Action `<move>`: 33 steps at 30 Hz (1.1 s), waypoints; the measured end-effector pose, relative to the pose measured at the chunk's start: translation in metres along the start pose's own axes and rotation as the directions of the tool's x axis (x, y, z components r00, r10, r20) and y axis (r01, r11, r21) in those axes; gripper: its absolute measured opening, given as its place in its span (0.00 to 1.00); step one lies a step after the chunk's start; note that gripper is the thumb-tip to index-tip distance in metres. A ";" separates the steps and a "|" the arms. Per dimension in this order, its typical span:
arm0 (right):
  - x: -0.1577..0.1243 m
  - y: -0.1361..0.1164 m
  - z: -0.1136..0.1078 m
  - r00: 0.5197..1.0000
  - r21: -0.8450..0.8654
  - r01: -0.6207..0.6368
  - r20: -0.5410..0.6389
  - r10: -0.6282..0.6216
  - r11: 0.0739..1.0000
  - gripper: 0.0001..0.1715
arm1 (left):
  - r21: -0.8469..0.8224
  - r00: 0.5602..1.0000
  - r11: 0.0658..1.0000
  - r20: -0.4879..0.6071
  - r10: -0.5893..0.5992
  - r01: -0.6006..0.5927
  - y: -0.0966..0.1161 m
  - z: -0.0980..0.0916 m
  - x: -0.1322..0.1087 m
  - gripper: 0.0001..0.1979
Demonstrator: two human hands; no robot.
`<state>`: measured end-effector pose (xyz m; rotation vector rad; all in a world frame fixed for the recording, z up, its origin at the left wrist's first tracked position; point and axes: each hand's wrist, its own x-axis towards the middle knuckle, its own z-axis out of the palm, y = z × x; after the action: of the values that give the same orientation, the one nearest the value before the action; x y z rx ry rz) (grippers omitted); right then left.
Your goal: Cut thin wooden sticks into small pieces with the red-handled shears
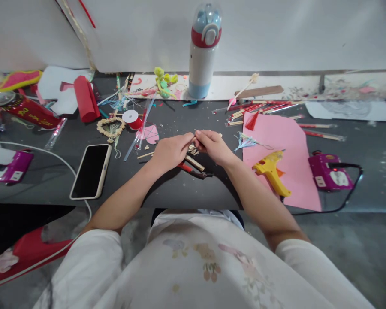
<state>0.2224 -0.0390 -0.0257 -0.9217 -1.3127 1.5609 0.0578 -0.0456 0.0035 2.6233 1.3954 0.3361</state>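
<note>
My left hand (171,151) and my right hand (211,146) meet over the middle of the dark table, fingertips pinched close together. Whatever they pinch is too small and too covered to make out; a pale tip shows beside the right fingers. Just below them lie red-handled pliers (192,170), partly under the left hand, and a pale wooden stick (194,162). Short cut wooden pieces (193,149) lie behind the fingers, partly hidden. Left of my left hand are a pink paper piece with drawn lines (151,134) and a spool of red thread (132,119).
A yellow glue gun (272,169) rests on pink paper (296,180), near a purple power box (330,171). Leftward are a phone (90,171), a heart-shaped wooden ornament (111,128) and a red can (27,110). A bottle (202,60) stands at the back.
</note>
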 end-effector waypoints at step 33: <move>-0.001 -0.006 0.002 0.992 0.110 -0.119 0.057 0.114 0.987 0.25 | 0.267 0.986 0.963 -0.154 0.061 -0.017 -0.001 -0.002 -0.005 0.17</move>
<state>0.2219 -0.0398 -0.0193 -0.9069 -1.2101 1.7407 0.0541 -0.0493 0.0043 2.8996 1.5371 0.4000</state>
